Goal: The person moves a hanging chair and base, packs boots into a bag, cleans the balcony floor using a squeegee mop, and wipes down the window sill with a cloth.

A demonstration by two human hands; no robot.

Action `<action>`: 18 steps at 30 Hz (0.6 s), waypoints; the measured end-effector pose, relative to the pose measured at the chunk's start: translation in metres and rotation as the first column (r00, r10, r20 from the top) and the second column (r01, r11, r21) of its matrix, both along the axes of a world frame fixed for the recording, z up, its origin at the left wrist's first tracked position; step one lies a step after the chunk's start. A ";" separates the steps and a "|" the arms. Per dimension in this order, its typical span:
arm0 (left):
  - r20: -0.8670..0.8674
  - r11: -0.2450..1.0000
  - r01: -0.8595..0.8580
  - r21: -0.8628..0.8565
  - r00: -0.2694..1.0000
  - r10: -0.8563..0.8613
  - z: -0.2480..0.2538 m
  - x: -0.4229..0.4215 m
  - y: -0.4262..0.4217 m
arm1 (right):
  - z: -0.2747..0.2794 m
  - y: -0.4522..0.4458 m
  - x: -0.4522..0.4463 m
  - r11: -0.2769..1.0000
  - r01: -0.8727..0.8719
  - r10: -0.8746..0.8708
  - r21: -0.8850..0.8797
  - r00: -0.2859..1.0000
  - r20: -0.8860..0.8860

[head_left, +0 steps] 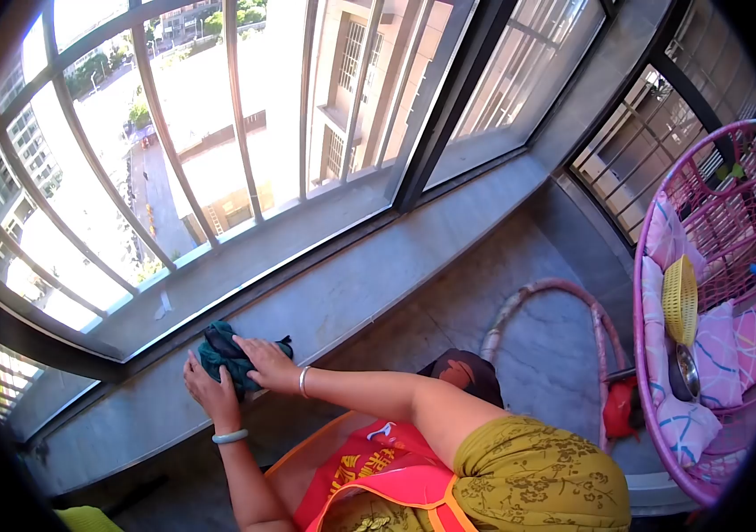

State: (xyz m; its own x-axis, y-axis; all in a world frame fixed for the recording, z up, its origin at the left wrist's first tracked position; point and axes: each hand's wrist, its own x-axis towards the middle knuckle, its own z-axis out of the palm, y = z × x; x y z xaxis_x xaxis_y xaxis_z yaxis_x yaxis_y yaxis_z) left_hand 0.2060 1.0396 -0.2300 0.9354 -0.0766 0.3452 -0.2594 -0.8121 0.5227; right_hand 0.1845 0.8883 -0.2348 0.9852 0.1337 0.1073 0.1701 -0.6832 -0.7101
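A barred window (239, 115) above a grey ledge (334, 288), with a dark green cloth (224, 352) under a person's two hands.
The ledge runs from near left to far right; at the right stands a pink woven chair (741, 262) holding patterned cushions (717, 355), a yellow basket (680, 301) and a metal bowl (685, 374). A curved tube (555, 284) rises between chair and ledge. The cloth lies bunched on the ledge's left part. The left hand (212, 390) touches its near left side; the right hand (267, 363) lies over its right side, fingers extended. Whether either hand grips the cloth cannot be told. Each wrist wears a bangle, pale green on the left (230, 436), silvery on the right (303, 382).
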 end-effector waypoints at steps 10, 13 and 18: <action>-0.136 0.695 0.060 -0.716 0.966 -0.222 0.024 -0.004 -0.013 | 0.069 -0.045 -0.002 0.925 -0.039 0.175 0.378 0.927 -0.333; -0.097 0.618 0.110 -0.779 0.952 -0.292 0.047 -0.019 -0.030 | 0.080 -0.088 -0.024 0.916 -0.107 0.189 0.386 0.965 -0.181; -0.038 0.703 0.312 -0.639 0.900 -0.435 0.069 -0.036 -0.083 | 0.106 -0.189 -0.067 0.885 0.275 -0.182 0.376 0.947 -0.265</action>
State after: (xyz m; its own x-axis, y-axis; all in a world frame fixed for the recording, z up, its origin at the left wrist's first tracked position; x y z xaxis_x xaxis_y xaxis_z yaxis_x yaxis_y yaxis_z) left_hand 0.1703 0.9563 -0.1611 0.9230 -0.2658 0.2782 -0.3276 -0.1634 0.9306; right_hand 0.1172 0.6988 -0.1285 0.9875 -0.1067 -0.1159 -0.1452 -0.3305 -0.9326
